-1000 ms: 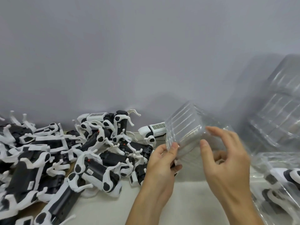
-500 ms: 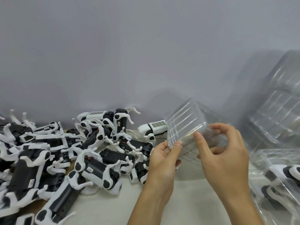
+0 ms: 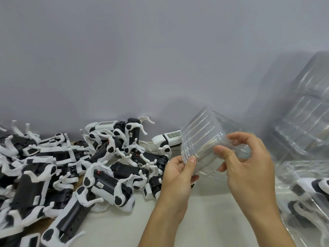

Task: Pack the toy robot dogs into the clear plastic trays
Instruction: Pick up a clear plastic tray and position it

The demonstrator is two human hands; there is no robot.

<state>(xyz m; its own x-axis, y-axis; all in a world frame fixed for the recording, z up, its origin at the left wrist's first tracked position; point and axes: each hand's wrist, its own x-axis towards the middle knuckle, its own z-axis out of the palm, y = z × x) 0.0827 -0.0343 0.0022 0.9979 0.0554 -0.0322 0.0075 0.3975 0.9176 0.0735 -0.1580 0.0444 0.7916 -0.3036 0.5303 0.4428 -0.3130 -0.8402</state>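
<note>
A clear plastic tray (image 3: 199, 138) is held tilted above the bench (image 3: 204, 211), pinched at its lower edge by the left hand (image 3: 179, 175) and at its right side by the thumb and curled fingers of the right hand (image 3: 249, 163). Left of both grips, toy robot dogs (image 3: 71, 168) are heaped. Right of them, more trays (image 3: 302, 125) are stacked, with packed dogs (image 3: 313, 191) below.

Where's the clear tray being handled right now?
Head view, right of centre: the clear plastic tray is held up off the table, pinched between the left hand and right hand, just right of the pile of toy robot dogs.
</note>
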